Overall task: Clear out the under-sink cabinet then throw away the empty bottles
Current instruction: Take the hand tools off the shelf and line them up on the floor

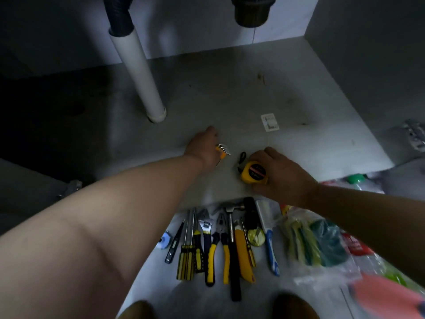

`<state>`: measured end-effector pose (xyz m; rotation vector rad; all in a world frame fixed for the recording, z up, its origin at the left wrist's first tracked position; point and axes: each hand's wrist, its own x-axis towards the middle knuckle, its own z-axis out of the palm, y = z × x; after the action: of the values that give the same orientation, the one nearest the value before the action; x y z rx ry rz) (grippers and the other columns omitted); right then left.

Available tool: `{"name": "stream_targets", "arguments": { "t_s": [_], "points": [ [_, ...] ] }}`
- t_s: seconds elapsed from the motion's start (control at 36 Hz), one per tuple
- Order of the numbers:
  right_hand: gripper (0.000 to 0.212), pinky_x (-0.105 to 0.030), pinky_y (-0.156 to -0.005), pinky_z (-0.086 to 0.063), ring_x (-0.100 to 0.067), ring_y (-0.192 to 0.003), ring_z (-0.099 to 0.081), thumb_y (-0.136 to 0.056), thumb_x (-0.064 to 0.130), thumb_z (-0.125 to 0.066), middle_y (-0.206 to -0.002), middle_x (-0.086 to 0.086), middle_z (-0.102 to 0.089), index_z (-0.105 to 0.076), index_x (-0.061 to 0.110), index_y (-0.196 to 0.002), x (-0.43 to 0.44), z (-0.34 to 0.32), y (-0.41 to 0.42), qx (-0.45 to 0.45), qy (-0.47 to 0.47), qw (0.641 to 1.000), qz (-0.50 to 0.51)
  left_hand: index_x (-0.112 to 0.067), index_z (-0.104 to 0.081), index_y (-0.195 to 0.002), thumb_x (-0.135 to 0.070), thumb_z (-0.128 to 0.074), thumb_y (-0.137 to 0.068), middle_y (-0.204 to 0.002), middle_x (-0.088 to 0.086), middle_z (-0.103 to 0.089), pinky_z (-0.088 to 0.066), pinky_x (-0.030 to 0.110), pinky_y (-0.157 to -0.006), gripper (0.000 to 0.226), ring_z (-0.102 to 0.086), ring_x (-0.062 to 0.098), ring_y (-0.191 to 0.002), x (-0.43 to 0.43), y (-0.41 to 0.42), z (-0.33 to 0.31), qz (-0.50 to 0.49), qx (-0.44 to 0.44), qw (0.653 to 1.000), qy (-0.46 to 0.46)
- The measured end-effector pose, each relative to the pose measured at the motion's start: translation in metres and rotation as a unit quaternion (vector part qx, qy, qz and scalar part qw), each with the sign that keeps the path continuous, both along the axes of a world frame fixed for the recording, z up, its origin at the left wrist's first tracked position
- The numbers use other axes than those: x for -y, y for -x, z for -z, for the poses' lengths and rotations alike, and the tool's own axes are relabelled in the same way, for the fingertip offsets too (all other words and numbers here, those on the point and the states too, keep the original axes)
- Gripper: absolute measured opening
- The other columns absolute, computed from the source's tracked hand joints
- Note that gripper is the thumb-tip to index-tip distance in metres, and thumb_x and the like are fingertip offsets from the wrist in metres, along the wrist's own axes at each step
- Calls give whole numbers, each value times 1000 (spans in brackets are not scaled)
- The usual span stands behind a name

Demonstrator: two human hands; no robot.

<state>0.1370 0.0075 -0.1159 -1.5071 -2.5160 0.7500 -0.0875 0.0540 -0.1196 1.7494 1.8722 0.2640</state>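
Tools [231, 229] lay in a row before the grey, stained cabinet [230, 93]. Near its front edge, left hand [202, 148] gripped orange hex keys [222, 150]; right hand [280, 171] clasped a yellow tape measure [254, 172].

Both of the person's arms are bare from the edge of the view down to the wrists. The left forearm [103, 226] looks broad near the camera, with faint creases across it. The left hand [202, 146] and right hand [282, 171] are uncovered. Two brown rounded shapes [135, 309] at the bottom edge could be knees or shoes.
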Motion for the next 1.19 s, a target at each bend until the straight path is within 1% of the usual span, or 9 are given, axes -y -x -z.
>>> {"name": "stream_targets", "arguments": {
  "t_s": [0.36,0.53,0.64,0.78,0.83,0.92,1.03,1.11,1.19],
  "points": [
    [56,-36,-83,-54,-17,-96,-58,-78,50,-71,-112,5,-49,-49,27,-124,95,3,-8,37,131,991,-3,-9,-69,-100,-8,-71,-91,-103,7,-73,-56,37,-93,9,-69,23,-99,118,30,-20,21,102,983,154],
    [54,-36,-88,-51,-22,-106,-58,-79,39,-74,-119,-1,-46,-51,19,-123,129,35,21,43,205,978,13,-3,-64,-108,-9,-65,-97,-90,10,-65,-55,23,-59,12,-64,18,-72,169,64,-38,50,80,948,305],
    [66,-35,-97,-48,-28,-119,-50,-81,38,-74,-130,-11,-45,-45,23,-138,135,52,50,34,250,967,25,3,-69,-108,-6,-59,-96,-93,12,-61,-51,28,-66,18,-58,22,-73,199,90,-23,38,14,938,344],
    [38,-38,-86,-51,-25,-101,-56,-76,30,-76,-109,-6,-56,-58,19,-107,132,62,95,-11,248,969,9,1,-67,-120,-6,-62,-94,-107,12,-66,-50,28,-76,27,-63,24,-96,234,117,1,-34,-25,932,360],
    [39,-38,-87,-51,-22,-103,-57,-73,30,-78,-108,-4,-58,-58,20,-105,138,65,113,-20,252,967,-17,-5,-63,-128,-12,-62,-95,-112,7,-64,-44,24,-76,34,-57,17,-95,244,126,5,-65,-47,932,354],
    [44,-38,-86,-52,-20,-98,-57,-70,34,-80,-104,2,-53,-56,22,-105,155,69,136,-12,249,965,-80,-6,-61,-128,-15,-64,-93,-124,14,-66,-44,25,-81,37,-63,25,-104,254,137,11,-118,-57,933,335],
    [47,-39,-82,-52,-22,-96,-57,-71,36,-80,-106,3,-52,-57,19,-109,175,72,152,12,218,963,-159,-1,-58,-123,0,-66,-88,-118,27,-65,-58,47,-90,36,-66,44,-108,258,142,14,-185,1,921,342],
    [50,-38,-83,-51,-24,-101,-57,-77,32,-76,-116,0,-52,-55,18,-120,186,73,152,61,191,952,-230,-6,-61,-110,-5,-63,-90,-101,21,-65,-60,51,-87,20,-68,36,-92,257,137,14,-209,21,925,317],
    [51,-38,-86,-51,-25,-106,-57,-82,20,-73,-124,-3,-51,-52,16,-128,192,74,147,118,185,933,-284,-5,-63,-103,-5,-62,-92,-104,21,-67,-59,52,-89,11,-70,37,-99,259,126,17,-240,57,920,305]
  ]
}}
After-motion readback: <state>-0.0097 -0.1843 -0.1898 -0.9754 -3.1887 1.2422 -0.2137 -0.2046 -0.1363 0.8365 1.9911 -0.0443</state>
